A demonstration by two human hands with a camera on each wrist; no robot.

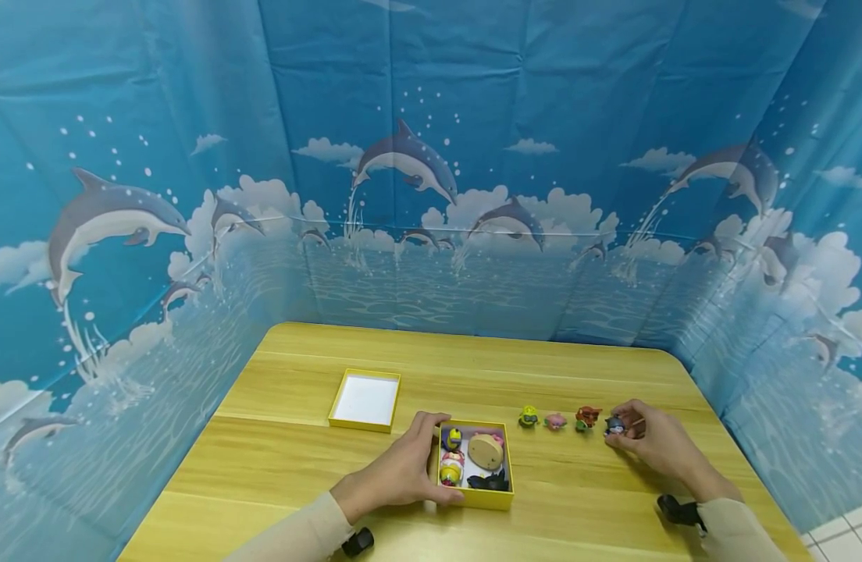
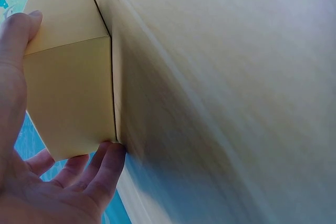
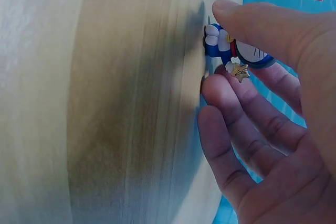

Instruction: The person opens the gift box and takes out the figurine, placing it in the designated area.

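Note:
My left hand (image 1: 401, 471) grips a small yellow box (image 1: 489, 502) by its left end, thumb on the near wall and fingers at the far wall. In the left wrist view the box (image 2: 71, 95) rests on the table. Inside lie several toy figurines, including a pink-and-yellow figurine (image 1: 451, 468), a black figurine (image 1: 490, 481) and a round beige piece (image 1: 485, 452). At the right, my right hand (image 1: 661, 443) holds a blue-and-white cat figurine (image 3: 223, 43) between thumb and fingers. The figurine's feet are at the table surface, and it carries a gold star.
Left of the cat figurine, a red-brown fox figurine (image 1: 587, 418), a pink figurine (image 1: 555, 421) and a yellow-green figurine (image 1: 528, 416) stand in a row. The box's lid (image 1: 365, 398) lies upturned at the back left of the wooden table (image 1: 276, 437). A dolphin-printed curtain (image 1: 431, 289) surrounds the table.

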